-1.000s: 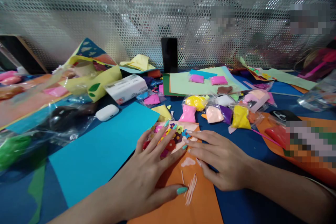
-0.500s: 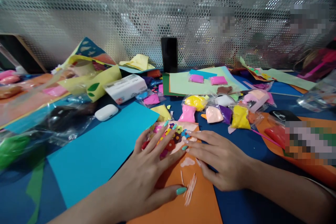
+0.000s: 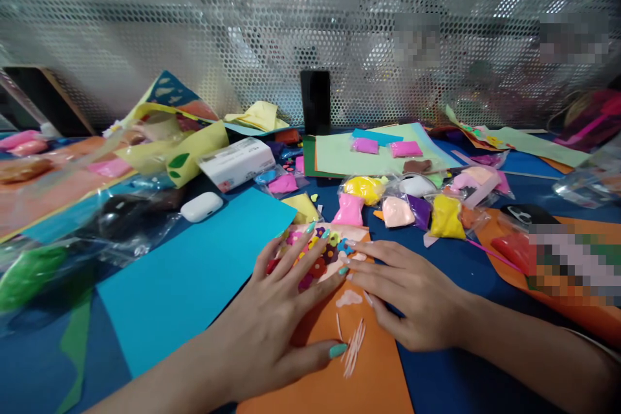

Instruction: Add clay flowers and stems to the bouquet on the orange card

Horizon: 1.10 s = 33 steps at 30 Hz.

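Note:
An orange sheet of paper [image 3: 334,388] lies in front of me. Its far part bears a pale pink layer with a cluster of colourful clay flowers [image 3: 317,265]. My left hand [image 3: 286,304] rests over the flowers, fingers spread and stretched out. At the right edge of the cluster, my right hand [image 3: 412,294] lies with extended fingers, its tips touching the pink layer by a blue flower. Nearer me on the orange paper are a small pale pink cloud-shaped patch [image 3: 349,298] and several thin pink strands [image 3: 355,349] beside my left thumb.
A blue sheet [image 3: 194,278] lies left, with a white earbud case [image 3: 202,207] and a white box [image 3: 237,163] behind it. Several bags of clay, such as a yellow one [image 3: 446,217], sit beyond my hands. A black phone [image 3: 315,102] stands against the perforated metal screen [image 3: 233,26].
The view has shifted slightly, so everything sits a little further right. My hands keep nearly the same pose over the flowers.

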### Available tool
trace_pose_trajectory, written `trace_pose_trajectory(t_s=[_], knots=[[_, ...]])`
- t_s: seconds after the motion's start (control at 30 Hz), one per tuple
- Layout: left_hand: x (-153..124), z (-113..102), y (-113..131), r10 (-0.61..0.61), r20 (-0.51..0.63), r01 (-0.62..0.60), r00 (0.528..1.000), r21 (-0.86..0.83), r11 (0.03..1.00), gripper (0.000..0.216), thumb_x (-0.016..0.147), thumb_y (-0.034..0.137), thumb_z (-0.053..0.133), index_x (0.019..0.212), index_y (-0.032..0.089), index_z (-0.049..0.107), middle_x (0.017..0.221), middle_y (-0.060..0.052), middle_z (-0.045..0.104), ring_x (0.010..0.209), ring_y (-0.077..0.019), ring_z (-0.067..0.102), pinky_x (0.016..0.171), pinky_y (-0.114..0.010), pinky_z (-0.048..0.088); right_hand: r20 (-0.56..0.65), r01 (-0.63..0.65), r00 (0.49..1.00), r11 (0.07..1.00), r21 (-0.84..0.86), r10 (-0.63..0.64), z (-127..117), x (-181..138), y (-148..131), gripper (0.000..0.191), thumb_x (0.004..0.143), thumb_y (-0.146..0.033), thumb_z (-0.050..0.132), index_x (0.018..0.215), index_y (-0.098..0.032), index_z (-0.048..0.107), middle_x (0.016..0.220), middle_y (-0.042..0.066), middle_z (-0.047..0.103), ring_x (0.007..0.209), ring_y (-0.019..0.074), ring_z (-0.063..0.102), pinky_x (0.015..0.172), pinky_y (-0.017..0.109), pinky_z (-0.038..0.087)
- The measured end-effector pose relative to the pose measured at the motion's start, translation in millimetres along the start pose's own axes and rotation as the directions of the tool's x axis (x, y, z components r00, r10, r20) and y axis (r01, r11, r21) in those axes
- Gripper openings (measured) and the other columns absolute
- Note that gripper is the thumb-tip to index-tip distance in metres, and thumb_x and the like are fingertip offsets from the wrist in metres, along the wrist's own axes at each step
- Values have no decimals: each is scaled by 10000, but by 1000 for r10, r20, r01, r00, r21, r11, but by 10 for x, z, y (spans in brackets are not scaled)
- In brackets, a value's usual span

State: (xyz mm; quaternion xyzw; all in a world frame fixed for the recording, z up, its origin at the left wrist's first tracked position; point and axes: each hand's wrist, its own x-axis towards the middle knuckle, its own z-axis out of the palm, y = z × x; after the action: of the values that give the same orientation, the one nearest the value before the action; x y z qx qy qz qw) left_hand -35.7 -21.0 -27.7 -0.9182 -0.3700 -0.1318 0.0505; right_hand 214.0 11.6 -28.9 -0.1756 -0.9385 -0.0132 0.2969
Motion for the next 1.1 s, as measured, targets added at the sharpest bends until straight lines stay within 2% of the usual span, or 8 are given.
trace_pose_trajectory(t_s=[0.1, 0.2, 0.4, 0.63, 0.83, 1.03, 1.1], knots=[[12, -28, 5, 33, 13, -33, 999, 17, 999, 668, 888, 621, 498, 1491, 368, 361, 1564, -98, 365, 1415, -369, 343, 1157, -594, 189, -6, 8, 1000, 1000, -1, -8, -4, 13, -5, 274, 868, -88, 496, 1090, -71, 655, 1088, 123, 733, 1146, 270, 617, 979, 414, 517], [7, -40, 9, 48, 10, -48, 999, 50, 998, 612, 893, 607, 503, 1462, 410, 398, 1548, -67, 398, 1437, -364, 308, 1160, -585, 160, 2, 0, 1000, 1000, 16, 0, -9, 24, -11, 271, 875, -95, 484, 1087, -87, 654, 1091, 117, 733, 1127, 260, 625, 977, 408, 519], [-19, -1, 10, 23, -19, -20, 1000, 105, 994, 729, 875, 671, 469, 1499, 309, 365, 1491, -145, 460, 1397, -361, 369, 1158, -583, 120, -3, 5, 1000, 1000, -1, -5, -12, 16, -8, 278, 873, -94, 498, 1111, -77, 641, 1093, 120, 732, 1124, 265, 627, 971, 417, 523], [16, -48, 4, 57, 15, -58, 998, 32, 998, 609, 892, 608, 500, 1462, 421, 393, 1510, -58, 451, 1425, -355, 334, 1169, -582, 134, 14, 0, 1000, 1000, 17, -1, -9, 5, 1, 279, 881, -96, 478, 1106, -95, 644, 1098, 124, 731, 1153, 256, 616, 984, 420, 519], [-13, -11, 8, 11, -1, -11, 1000, 23, 1000, 730, 868, 654, 500, 1503, 327, 350, 1542, -99, 406, 1436, -362, 312, 1175, -582, 154, 19, 1, 1000, 1000, 3, -1, -4, -4, 0, 295, 872, -102, 497, 1122, -80, 652, 1096, 146, 725, 1178, 257, 601, 996, 421, 509], [5, -61, 9, 70, 35, -71, 997, 23, 997, 622, 891, 606, 501, 1469, 408, 386, 1544, -62, 407, 1430, -365, 332, 1161, -587, 210, 16, 0, 1000, 1000, 4, 0, -12, 3, -9, 271, 871, -102, 495, 1085, -87, 660, 1098, 139, 729, 1161, 259, 612, 979, 415, 520], [3, -53, 9, 58, 24, -58, 998, 28, 998, 633, 885, 616, 505, 1467, 390, 399, 1542, -68, 410, 1434, -366, 325, 1165, -593, 191, 10, 7, 1000, 1000, 5, -7, -13, 6, -11, 272, 872, -105, 492, 1084, -82, 660, 1096, 135, 731, 1140, 261, 623, 977, 417, 522]])
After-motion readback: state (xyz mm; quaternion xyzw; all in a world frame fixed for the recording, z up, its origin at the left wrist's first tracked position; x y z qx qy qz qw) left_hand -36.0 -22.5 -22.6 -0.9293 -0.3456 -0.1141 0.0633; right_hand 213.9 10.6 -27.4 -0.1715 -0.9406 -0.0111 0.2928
